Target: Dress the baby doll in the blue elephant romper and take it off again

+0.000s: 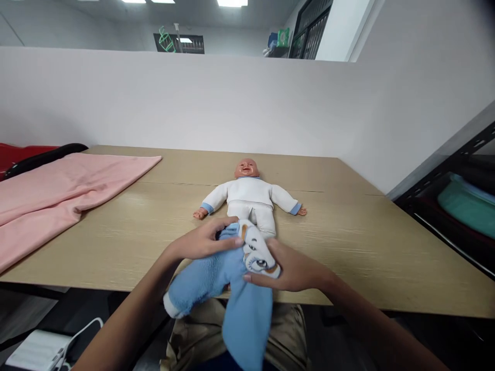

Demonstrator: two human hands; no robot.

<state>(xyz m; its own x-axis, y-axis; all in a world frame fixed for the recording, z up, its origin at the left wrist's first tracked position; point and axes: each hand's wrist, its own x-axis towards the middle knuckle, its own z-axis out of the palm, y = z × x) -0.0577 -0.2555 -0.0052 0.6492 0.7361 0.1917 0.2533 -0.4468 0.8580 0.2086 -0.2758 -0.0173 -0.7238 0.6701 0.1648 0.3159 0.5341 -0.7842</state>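
A pair of fuzzy blue baby pants [216, 265] with a white animal-face patch is held over the table's near edge. One leg with a white cuff points left, and the other hangs down over my lap. My left hand [204, 239] pinches the pants near the waistband, thumb on top. At the other side, my right hand [294, 265] grips the edge by the animal face, its thumb across the cloth. Just beyond lies a baby doll [249, 190] on its back, arms spread, dressed in a white top with blue cuffs and white pants. The blue cloth hides its lower legs.
The doll lies on a wooden table [348, 232] backed by a white wall. A pink cloth [77, 188] covers the left end, beside a red and black item [31, 154]. A dark shelf [444, 201] stands at the right. Below left sits a white power strip [40, 350].
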